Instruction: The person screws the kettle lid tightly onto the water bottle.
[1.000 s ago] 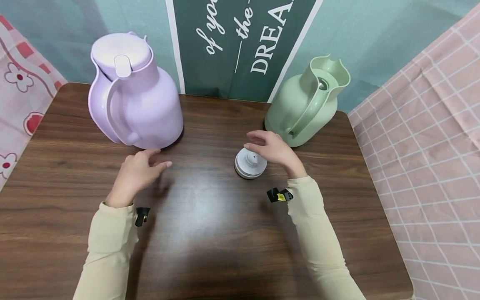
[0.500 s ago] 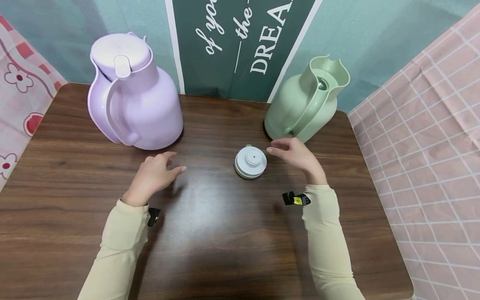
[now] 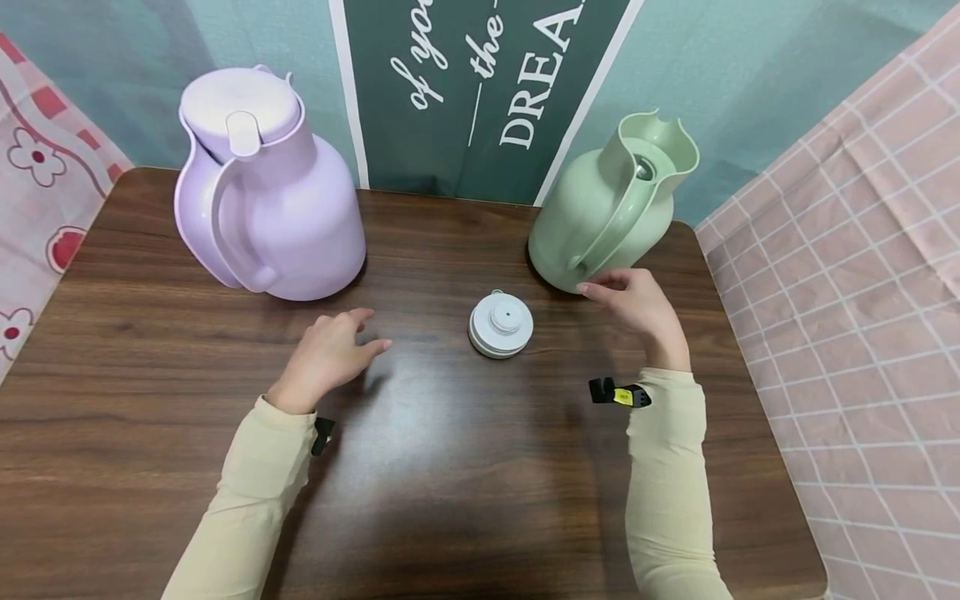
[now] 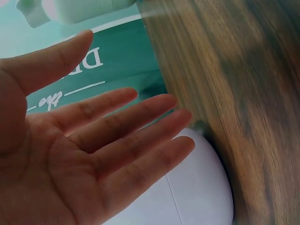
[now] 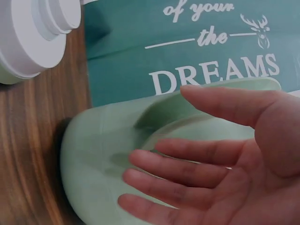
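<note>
My right hand [image 3: 637,308] hovers in front of the green vacuum jug [image 3: 603,217], its fingers spread and holding nothing. In the right wrist view the jug's handle [image 5: 164,112] lies just beyond the thumb and fingers. That jug has no lid on, and its metal mouth [image 3: 645,169] shows. The white round stopper [image 3: 501,325] stands on the table between the hands, knob side up. My left hand [image 3: 326,358] hangs over the table with relaxed, parted fingers, nothing in it. Behind it stands the purple vacuum jug [image 3: 292,200] with its lid [image 3: 240,104] on.
The brown wooden table [image 3: 420,500] ends at a teal curtain with a dark green lettered panel [image 3: 480,108] behind the jugs. A pink checked cloth [image 3: 847,275] borders the right side, a flowered cloth [image 3: 45,192] the left.
My right hand has moved right, away from over the stopper to the front of the green jug. My left hand has shifted right and a little nearer. The stopper and jugs stay put.
</note>
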Demonstrator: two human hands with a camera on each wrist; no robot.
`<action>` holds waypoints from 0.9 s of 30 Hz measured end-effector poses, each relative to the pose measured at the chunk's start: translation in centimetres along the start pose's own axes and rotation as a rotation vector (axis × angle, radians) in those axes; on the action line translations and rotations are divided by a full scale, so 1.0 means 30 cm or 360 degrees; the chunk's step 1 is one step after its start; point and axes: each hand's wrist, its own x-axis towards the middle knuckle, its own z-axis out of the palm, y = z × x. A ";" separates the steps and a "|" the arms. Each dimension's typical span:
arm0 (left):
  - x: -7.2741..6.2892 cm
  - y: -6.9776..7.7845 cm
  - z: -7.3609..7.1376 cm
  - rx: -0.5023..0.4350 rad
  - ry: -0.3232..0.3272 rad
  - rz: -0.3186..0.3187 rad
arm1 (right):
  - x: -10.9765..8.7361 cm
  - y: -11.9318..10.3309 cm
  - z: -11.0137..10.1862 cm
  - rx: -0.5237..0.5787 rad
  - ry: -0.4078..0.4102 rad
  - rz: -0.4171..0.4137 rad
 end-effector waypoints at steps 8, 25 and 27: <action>0.010 0.027 0.022 0.0015 -0.0054 0.0004 | 0.009 -0.029 -0.014 0.0180 0.0205 -0.0129; 0.031 0.067 0.062 0.0048 -0.0083 0.0063 | 0.059 -0.090 -0.058 0.0338 0.0167 -0.0184; 0.036 0.072 0.066 0.0050 -0.0084 0.0067 | 0.064 -0.090 -0.062 0.0324 0.0147 -0.0181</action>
